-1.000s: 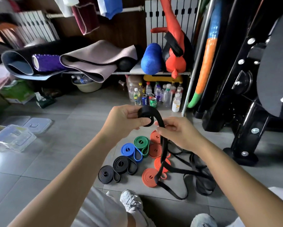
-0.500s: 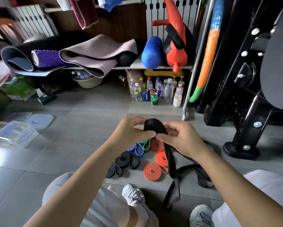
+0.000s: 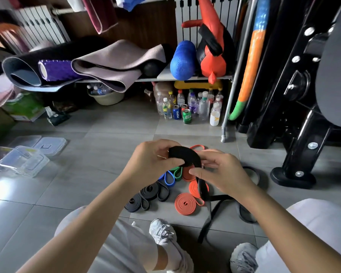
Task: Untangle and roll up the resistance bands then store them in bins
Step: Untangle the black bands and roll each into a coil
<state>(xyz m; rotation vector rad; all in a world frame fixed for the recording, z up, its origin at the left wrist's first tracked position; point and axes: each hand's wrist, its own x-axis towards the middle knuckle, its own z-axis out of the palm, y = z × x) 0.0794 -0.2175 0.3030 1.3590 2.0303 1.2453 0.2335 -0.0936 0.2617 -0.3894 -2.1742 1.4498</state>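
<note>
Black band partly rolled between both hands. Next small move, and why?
Likely wind on another turn: left hand grips the black coil, right hand pinches the tail just below it, and a long stretch of tail hangs unrolled.

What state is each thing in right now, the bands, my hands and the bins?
black band, partly rolled, tail hanging to the floor
left hand, gripping the roll
right hand, pinching the band's loose tail
nearest orange band, coiled flat on the floor
two dark bands, rolled, on the floor
clear bins, on the floor, no bands seen inside
</note>
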